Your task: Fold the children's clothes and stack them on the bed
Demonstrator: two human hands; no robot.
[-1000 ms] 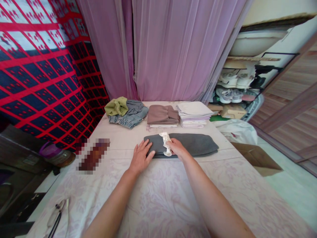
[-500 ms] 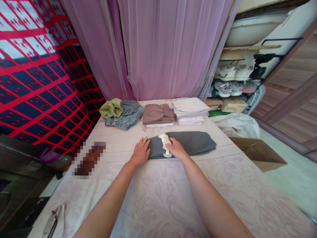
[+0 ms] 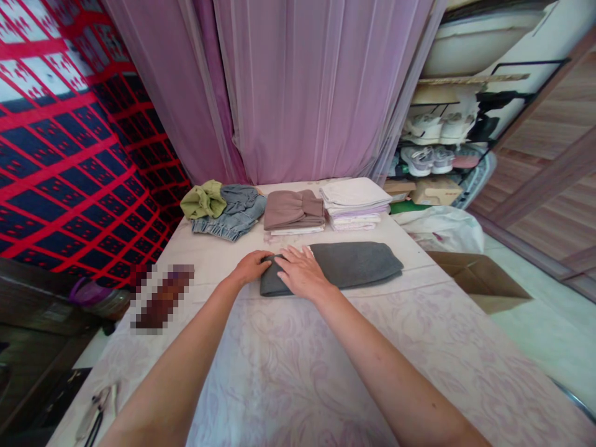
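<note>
A folded dark grey garment lies lengthwise across the bed in front of me. My left hand is at its left end, thumb and fingers closed on the far left corner. Flat on the garment's left part rests my right hand, palm down with fingers spread. A sliver of white frilly cloth shows just beyond the right fingers; the hand covers the rest.
Behind the garment are a stack of brown folded clothes, a pile of white folded cloths, and crumpled denim with a green cloth. A cardboard box stands right of the bed. Glasses lie near left.
My right hand has moved left, from pinching the white frilly cloth to lying spread on the garment. My left hand has gone from flat to closed at the corner. The view has shifted slightly.
</note>
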